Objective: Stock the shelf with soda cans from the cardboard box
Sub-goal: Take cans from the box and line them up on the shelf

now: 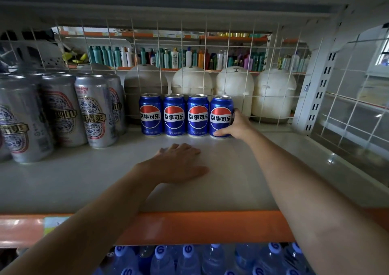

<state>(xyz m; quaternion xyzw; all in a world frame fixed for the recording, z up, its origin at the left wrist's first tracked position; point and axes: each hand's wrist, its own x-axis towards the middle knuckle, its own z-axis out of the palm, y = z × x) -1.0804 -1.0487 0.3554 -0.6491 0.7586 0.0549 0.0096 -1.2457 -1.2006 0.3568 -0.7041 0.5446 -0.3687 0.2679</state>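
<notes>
Several blue soda cans stand in a row at the back of the white shelf (242,180), against the wire grid. My right hand (236,126) grips the rightmost blue can (221,115), thumb across its lower front and fingers round its right side. The can stands upright on the shelf, touching the neighbouring can (197,114). My left hand (179,163) lies palm down on the shelf in front of the row, fingers straight, holding nothing. The cardboard box is out of view.
Tall silver beer cans (61,110) fill the shelf's left part. White rounded containers (273,93) sit behind the wire grid (229,49). A perforated upright (320,85) bounds the right side. An orange shelf edge (189,226) runs in front, with water bottles (210,260) below.
</notes>
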